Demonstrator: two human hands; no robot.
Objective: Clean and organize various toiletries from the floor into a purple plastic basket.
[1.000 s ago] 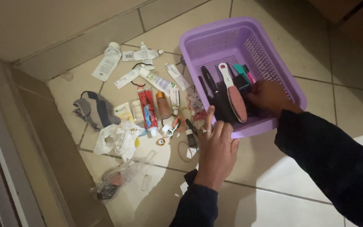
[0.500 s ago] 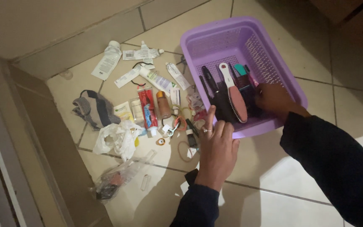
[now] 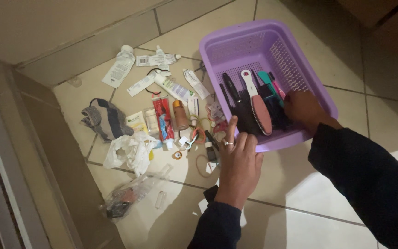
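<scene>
Your right hand [image 3: 306,110] reaches into a purple plastic basket [image 3: 236,44] on the tiled floor [image 3: 300,221], among a pink-backed hairbrush [image 3: 258,105] and combs. Your left hand [image 3: 239,161] rests open at the basket's near left edge. Tubes, a striped cloth [image 3: 104,119] and a crumpled white bag [image 3: 130,152] lie scattered left.

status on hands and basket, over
Left hand open, braced at purple basket front rim. Right hand inside, on dark combs beside hairbrush; grip unclear. Tubes scattered on floor left.
</scene>
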